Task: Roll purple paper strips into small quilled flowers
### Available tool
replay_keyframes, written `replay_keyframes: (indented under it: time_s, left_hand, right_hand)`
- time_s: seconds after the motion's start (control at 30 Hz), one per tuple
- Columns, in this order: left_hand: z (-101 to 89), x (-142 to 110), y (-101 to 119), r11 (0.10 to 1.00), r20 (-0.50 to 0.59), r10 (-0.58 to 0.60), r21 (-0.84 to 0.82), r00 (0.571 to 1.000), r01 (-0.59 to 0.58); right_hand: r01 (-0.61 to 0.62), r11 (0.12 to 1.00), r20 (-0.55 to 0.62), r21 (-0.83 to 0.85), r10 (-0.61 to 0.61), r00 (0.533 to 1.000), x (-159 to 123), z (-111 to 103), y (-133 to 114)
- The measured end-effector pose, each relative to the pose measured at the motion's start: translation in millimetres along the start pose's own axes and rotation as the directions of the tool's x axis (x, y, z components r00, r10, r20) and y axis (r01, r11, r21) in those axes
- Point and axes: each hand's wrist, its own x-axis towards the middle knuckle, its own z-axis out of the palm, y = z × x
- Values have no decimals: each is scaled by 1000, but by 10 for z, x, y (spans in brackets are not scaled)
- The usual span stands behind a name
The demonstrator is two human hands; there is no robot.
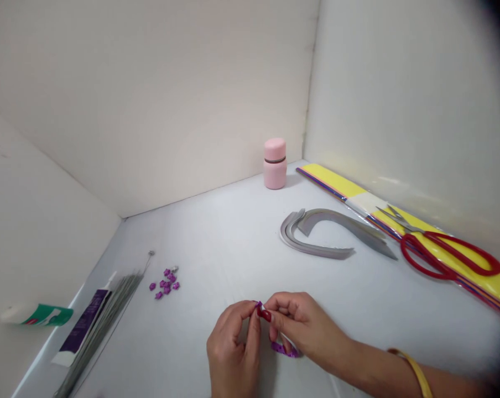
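Observation:
My left hand [232, 348] and my right hand [302, 325] meet low in the middle of the view, their fingertips pinching a narrow purple paper strip [259, 305] from either side. A purple paper coil [284, 349] shows just below my right fingers and seems joined to that strip, though the fingers hide the link. Nearest my hands on the left lies a small heap of purple paper flowers [165, 284]. A bundle of thin grey wire stems [113, 309] lies further left.
Grey paper strips [316, 232] curve across the white table [225, 243], with red-handled scissors [436, 249] on a yellow strip pack [441, 237] to the right. A pink bottle [275, 163] stands at the back. A white glue tube [38, 315] lies left, against a white wall [150, 94].

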Motion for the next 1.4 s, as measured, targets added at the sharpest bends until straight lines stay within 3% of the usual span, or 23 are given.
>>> replay_keyframes:
  time_s: [0.13, 0.2, 0.27, 0.37, 0.47, 0.57, 0.67, 0.87, 1.0, 1.13, 1.27, 1.4]
  left_hand:
    - [-41, 23, -64, 955, 82, 233, 166, 969, -244]
    - [-44, 30, -79, 928, 147, 288, 201, 946, -314]
    - [-29, 20, -73, 934, 163, 283, 179, 945, -310]
    - [3, -7, -30, 979, 105, 181, 79, 978, -190]
    - [4, 1, 15, 997, 78, -23, -68, 997, 28]
    - [-15, 43, 32, 923, 164, -265, -242, 950, 300]
    - [-28, 82, 29, 816, 271, -388, -343, 881, 465]
    - [-75, 146, 48, 742, 371, -429, -375, 824, 555]
    - [-88, 169, 34, 624, 464, -470, -427, 751, 655]
    - [-43, 137, -22, 507, 467, -519, -505, 716, 698]
    - [-10, 112, -51, 413, 474, -589, -519, 654, 748]
    - [-22, 124, -47, 471, 478, -551, -499, 684, 728]
  right_hand:
    - [53, 999, 26, -3, -53, 998, -16, 12, -48]
    - [68, 998, 32, 17, -69, 997, -14, 12, -55]
    - [76, 996, 35, 44, -77, 996, -6, 3, -49]
    - [61, 995, 44, 82, -64, 997, 1, -20, -33]
    - [27, 996, 48, 80, -31, 998, -8, -32, -35]
    - [6, 998, 49, 62, -9, 999, -20, -25, -63]
    - [-1, 999, 63, 53, -2, 998, -22, -12, -95]
    - [-26, 999, 50, 29, 24, 998, -1, -23, -106]
    - [-69, 994, 114, 81, 59, 992, -1, -46, -83]
    - [-101, 987, 144, 125, 83, 986, 7, -53, -79]
    - [-69, 990, 132, 120, 53, 990, 25, -67, -92]
    - [-82, 985, 173, 152, 56, 983, 31, -90, -81]
